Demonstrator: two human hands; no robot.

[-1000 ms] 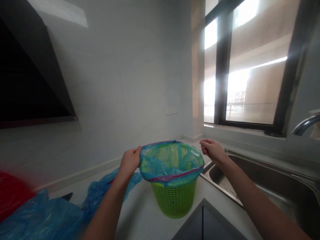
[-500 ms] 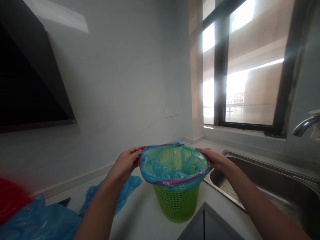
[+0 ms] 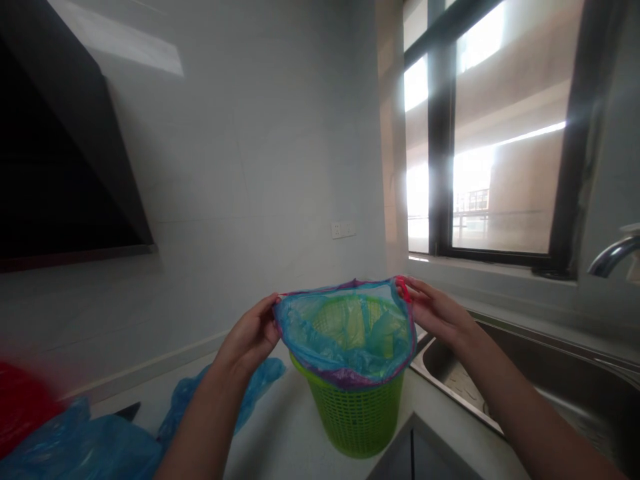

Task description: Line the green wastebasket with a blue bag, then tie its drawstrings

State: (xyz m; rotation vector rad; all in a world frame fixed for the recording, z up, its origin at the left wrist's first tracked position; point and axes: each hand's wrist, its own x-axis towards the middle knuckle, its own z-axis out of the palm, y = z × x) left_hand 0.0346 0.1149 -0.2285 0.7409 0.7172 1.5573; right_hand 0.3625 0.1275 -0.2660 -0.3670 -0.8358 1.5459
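A green perforated plastic basket (image 3: 356, 420) stands on the counter in front of me. Inside it hangs a blue translucent garbage bag (image 3: 320, 350) with a purple hem and red drawstring. My left hand (image 3: 257, 333) pinches the bag's edge at the left of the basket. At the right, my right hand (image 3: 430, 305) grips the hem beside a red drawstring loop (image 3: 403, 289). Between the hands the back hem is stretched above the basket's rim, while the front hem droops over the near side.
More blue plastic bags (image 3: 95, 440) and a red bag (image 3: 23, 407) lie at the left. A dark grey panel (image 3: 425, 453) is on the counter before the basket. The steel sink (image 3: 540, 360) and faucet (image 3: 613, 257) are at the right; a black range hood (image 3: 65, 147) hangs upper left.
Both hands have lifted the bag's edge, the right one higher. The back hem now rises above the basket rim, and the red loop shows at the right hand.
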